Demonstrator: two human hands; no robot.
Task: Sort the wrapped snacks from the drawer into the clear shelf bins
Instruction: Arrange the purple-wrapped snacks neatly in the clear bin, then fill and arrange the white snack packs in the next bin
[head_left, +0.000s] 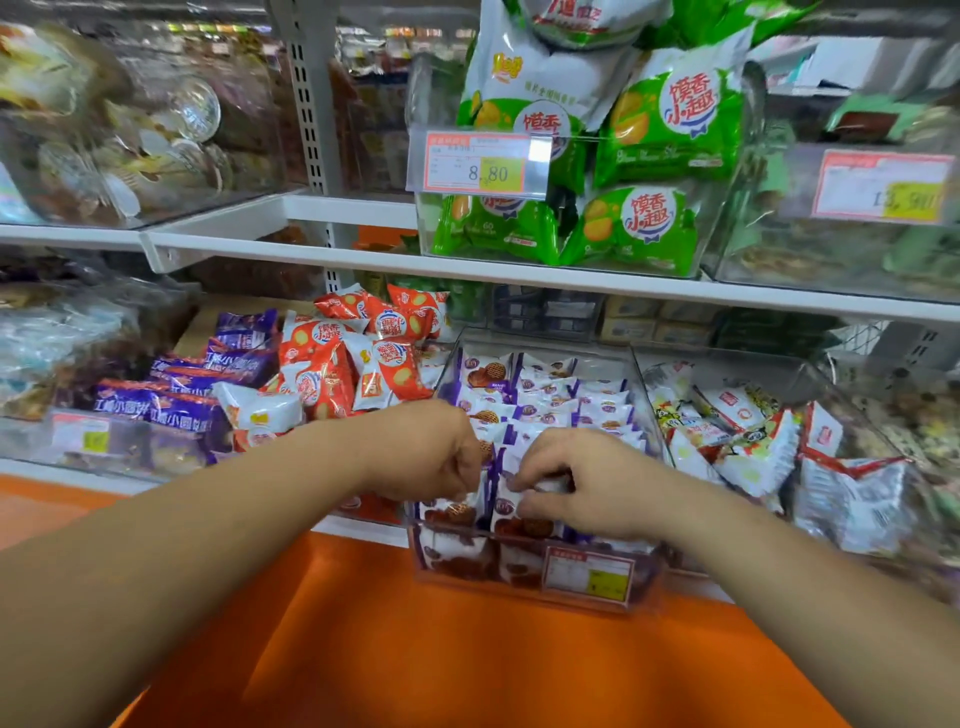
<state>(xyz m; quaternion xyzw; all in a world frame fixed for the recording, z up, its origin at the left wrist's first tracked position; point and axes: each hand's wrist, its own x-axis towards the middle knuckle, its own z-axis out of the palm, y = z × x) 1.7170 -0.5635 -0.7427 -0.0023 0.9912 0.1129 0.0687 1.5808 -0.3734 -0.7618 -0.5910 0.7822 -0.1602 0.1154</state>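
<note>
While both hands work at the front of the clear bin (652, 582) on the lower shelf, the step in hand looks like placing: seating snacks in the row that already fills it. The white-and-purple packets (550, 395) stand on edge in rows from back to front, and the right hand (582, 483) grips one packet (550, 486) at the near end, its fingers (524, 480) curled over the top edge. The left hand (431, 457) hangs knuckles-up just beside it, wrist bent down and fingers curled into the packets; whether it holds one or only parts the row I cannot tell, since the tips are hidden. Both forearms reach in from below and converge over the bin, the hands nearly touching. The next move probably calls for pressing the held packet upright into the gap, then letting go without tipping its neighbours. The drawer is not in view, so how many snacks remain cannot be judged. Red packets (332, 364) and dark purple packets (171, 405) lie in bins to the left, and a price label (589, 574) hangs on the bin's front.
</note>
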